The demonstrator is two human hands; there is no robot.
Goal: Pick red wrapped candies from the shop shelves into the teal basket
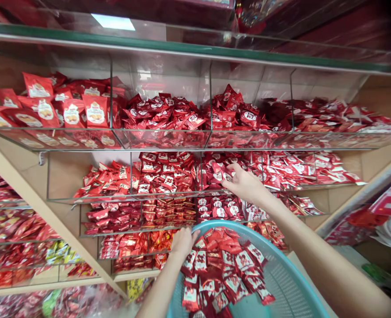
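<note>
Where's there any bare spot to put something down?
Inside the basket, right of its packets. A smaller gap lies at the left end of the shelf the right hand reaches into, beside shelf packets. It's crowded around that hand and near the left hand at the rim.

The bottom edge cuts off your blue basket (281,274) and your left forearm (160,282). Your right hand (243,181) covers some shelf packets (168,168) behind it, and you can't tell whether its fingers (237,168) grip the packet (218,173) beside them. Much of the packets' print is too small to read; the goods (260,11) above the green glass edge (182,47) are blurred.
</note>
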